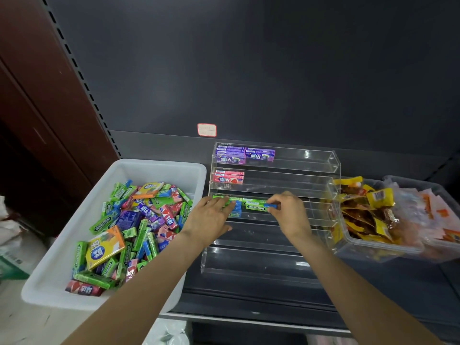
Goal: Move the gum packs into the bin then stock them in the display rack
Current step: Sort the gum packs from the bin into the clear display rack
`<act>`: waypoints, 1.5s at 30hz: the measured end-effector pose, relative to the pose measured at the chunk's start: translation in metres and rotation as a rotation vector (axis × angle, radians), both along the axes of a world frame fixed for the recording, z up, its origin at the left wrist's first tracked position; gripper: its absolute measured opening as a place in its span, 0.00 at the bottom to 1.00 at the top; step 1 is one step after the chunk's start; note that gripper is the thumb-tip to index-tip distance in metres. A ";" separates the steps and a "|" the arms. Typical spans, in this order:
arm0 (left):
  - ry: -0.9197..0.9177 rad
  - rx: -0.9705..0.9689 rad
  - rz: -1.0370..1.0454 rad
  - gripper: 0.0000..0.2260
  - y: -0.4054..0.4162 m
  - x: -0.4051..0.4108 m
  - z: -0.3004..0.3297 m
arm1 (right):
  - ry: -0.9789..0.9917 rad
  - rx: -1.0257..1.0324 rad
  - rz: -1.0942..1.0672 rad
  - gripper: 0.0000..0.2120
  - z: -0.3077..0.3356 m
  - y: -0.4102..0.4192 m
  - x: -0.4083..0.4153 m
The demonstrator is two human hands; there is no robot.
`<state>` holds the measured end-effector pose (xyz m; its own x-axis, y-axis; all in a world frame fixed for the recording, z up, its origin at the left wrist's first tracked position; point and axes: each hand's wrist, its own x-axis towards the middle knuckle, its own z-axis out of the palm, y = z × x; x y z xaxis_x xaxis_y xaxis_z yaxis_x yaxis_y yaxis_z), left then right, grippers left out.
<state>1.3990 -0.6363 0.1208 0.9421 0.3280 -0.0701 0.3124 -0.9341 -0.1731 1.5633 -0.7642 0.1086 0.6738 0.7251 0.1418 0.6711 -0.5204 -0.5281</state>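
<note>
On the rack's third tier [316, 207], your right hand [290, 215] pinches a blue pack [271, 206]; your flat left hand [211, 217] steadies the green packs [230, 204] — slide it flush beside them

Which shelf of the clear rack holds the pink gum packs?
The second tier from the top: pink packs sit at its left end, purple above, green below.
</note>
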 end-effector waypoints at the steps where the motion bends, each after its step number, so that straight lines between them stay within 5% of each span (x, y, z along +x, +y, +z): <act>1: -0.001 -0.004 0.002 0.28 0.000 0.000 0.000 | -0.021 -0.016 -0.002 0.09 -0.001 0.002 -0.002; 12: -0.087 -0.088 0.011 0.27 -0.001 -0.002 -0.003 | -0.138 -0.094 0.017 0.09 -0.001 0.015 -0.010; 17: -0.345 -0.264 0.013 0.21 0.001 -0.013 0.004 | -0.250 -0.195 -0.029 0.14 0.010 0.019 -0.025; 25: -0.627 -0.324 0.235 0.08 0.070 -0.089 0.007 | 0.065 0.146 0.273 0.11 0.037 0.079 -0.103; 30: -0.477 -0.392 0.404 0.15 0.128 -0.152 -0.009 | 0.155 0.080 0.400 0.13 0.032 0.131 -0.157; 38: -0.003 -0.398 0.284 0.33 0.158 -0.188 -0.041 | 0.192 -0.278 0.355 0.19 -0.017 0.180 -0.208; 45: 0.005 -0.437 0.290 0.32 0.157 -0.191 -0.048 | 0.231 -0.304 0.161 0.10 -0.024 0.201 -0.225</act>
